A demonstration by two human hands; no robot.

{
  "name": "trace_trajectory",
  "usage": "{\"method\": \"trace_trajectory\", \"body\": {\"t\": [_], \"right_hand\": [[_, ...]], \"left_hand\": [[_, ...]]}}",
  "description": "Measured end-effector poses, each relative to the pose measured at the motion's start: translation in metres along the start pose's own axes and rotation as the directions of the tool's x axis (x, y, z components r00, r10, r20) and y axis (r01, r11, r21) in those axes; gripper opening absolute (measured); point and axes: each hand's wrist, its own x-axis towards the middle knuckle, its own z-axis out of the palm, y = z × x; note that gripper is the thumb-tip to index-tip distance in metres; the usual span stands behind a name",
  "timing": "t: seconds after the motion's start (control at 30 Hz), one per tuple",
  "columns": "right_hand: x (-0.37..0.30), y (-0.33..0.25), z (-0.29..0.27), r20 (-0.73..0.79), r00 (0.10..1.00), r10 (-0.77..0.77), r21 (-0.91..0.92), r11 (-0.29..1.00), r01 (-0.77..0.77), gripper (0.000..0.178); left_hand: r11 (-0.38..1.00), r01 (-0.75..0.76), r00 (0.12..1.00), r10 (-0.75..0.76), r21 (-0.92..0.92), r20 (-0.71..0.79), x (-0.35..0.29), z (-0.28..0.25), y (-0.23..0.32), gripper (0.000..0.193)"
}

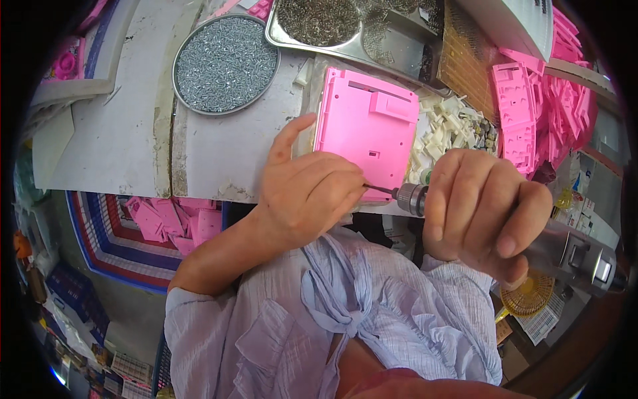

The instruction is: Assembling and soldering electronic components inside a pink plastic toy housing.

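Far left, below the worktop (212, 153), a striped basket (106, 249) held loose pink pieces (166, 223). On the worktop, a round tray (219, 114) of silver screws (226, 63) sat beyond the left hand, apart from it.

Left hand (309, 189): back up, across the near left part of the pink panel (362, 126). One finger stuck out toward the far side; the others were curled in, their tips gathered at the driver's bit (380, 189). The contact was masked by the knuckles, so whether they pinched a screw, the bit or nothing could not be told.

Panel: flat on the worktop in front of the body, its long axis running away from the person, far end leaning slightly right. Key relation: the bit came in from the right, across that axis, its tip over the panel's near edge, beside the left fingertips. The left hand was the nearer; the right stood off to the panel's right.

Right hand (488, 209): fingers wrapped firmly round the grey power driver (575, 256), chuck pointing left. Beyond it lay small white parts (448, 130), then stacked pink mouldings (518, 120) farther right.
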Motion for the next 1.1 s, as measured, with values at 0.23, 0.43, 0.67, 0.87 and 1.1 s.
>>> {"method": "trace_trajectory", "body": {"t": [0.23, 0.43, 0.67, 0.87, 1.1], "right_hand": [[-0.006, -0.009, -0.018, -0.030, 0.999, 0.042, -0.206, 0.977, -0.047, 0.024], [-0.014, -0.011, -0.020, -0.091, 0.994, 0.064, -0.239, 0.967, -0.084, 0.023], [-0.005, -0.003, -0.020, -0.025, 0.999, 0.036, -0.243, 0.969, -0.041, 0.023], [0.038, 0.024, -0.037, 0.121, 0.991, -0.052, -0.169, 0.983, 0.072, 0.025], [0.064, 0.075, -0.058, 0.054, 0.997, -0.059, -0.170, 0.983, 0.068, 0.017]], "left_hand": [[0.967, 0.019, 0.957, -0.091, 0.255, 0.274, 0.016, -0.006, -0.006, 0.044], [0.937, -0.010, 0.936, -0.114, 0.349, 0.332, 0.018, 0.000, -0.008, 0.043], [0.943, 0.010, 0.954, -0.109, 0.331, 0.280, 0.009, 0.004, -0.013, 0.036], [0.936, 0.197, 0.969, -0.141, 0.293, -0.201, 0.006, -0.032, -0.050, 0.021], [0.653, 0.306, 0.944, -0.299, 0.693, -0.136, 0.024, -0.084, -0.081, 0.014]]}}
